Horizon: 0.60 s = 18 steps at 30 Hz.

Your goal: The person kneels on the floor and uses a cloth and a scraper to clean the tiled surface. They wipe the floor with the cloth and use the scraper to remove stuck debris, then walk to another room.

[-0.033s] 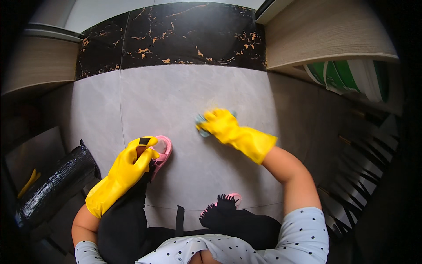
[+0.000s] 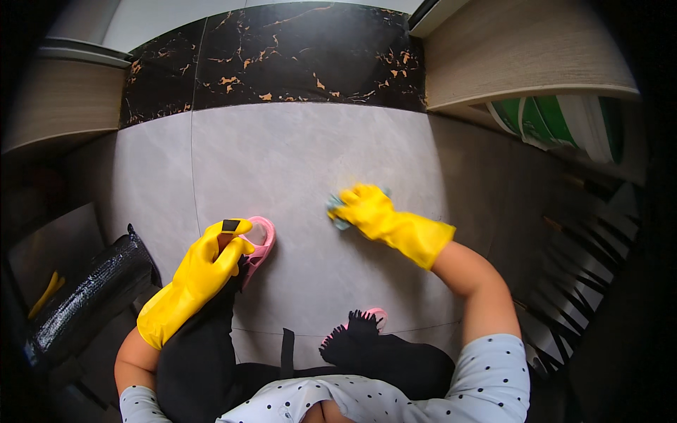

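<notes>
My right hand (image 2: pixel 367 208), in a yellow rubber glove, is closed over a crumpled blue-grey cloth (image 2: pixel 338 213) and presses it onto the grey floor tiles (image 2: pixel 282 155). Parts of the cloth stick out on both sides of the fingers. In a matching yellow glove, my left hand (image 2: pixel 204 261) rests by my left knee, above a pink slipper (image 2: pixel 262 243). Its fingers curl round a small item with a black end (image 2: pixel 230 225) and a brownish part below it; most of it is hidden in the palm.
Beyond the tiles runs a black marble strip (image 2: pixel 303 56) with gold veins. A wooden cabinet (image 2: pixel 529 49) at the right overhangs a green and white bucket-like container (image 2: pixel 543 120). At the left lies a shiny black roll (image 2: pixel 92 296); black slats (image 2: pixel 578 282) stand at the right.
My right hand has slid the cloth a little to the right and toward me across the tiles. My left hand has stayed in place.
</notes>
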Available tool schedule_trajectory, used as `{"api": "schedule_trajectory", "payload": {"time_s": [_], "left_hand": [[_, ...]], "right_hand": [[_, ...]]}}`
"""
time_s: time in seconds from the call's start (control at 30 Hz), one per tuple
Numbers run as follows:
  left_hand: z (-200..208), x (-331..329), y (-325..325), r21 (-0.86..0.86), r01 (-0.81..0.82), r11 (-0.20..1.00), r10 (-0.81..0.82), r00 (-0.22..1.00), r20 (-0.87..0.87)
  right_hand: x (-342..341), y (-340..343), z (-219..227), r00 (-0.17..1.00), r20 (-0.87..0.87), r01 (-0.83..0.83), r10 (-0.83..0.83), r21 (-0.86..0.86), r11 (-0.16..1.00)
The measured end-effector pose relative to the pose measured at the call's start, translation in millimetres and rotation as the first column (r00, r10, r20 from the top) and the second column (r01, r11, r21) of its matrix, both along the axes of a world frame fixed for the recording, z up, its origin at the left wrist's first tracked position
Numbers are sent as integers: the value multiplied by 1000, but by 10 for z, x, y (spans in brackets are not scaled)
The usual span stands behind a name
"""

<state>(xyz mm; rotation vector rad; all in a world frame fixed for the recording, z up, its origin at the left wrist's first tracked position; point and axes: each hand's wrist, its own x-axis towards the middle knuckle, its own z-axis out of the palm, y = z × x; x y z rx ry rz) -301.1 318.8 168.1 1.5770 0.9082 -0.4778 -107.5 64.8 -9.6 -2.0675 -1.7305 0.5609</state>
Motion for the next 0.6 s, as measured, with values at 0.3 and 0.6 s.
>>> {"api": "schedule_trajectory", "payload": {"time_s": [0.3,0.6], "left_hand": [[140,309,-168,46,334,942,-334,943,-9],[53,175,-185,43,219,975,-218,976,-17]], "right_hand": [[-157,608,57,948,-81,-308,308,12,951],[157,-824,-8,948,-186,-270,260,-29,963]]}}
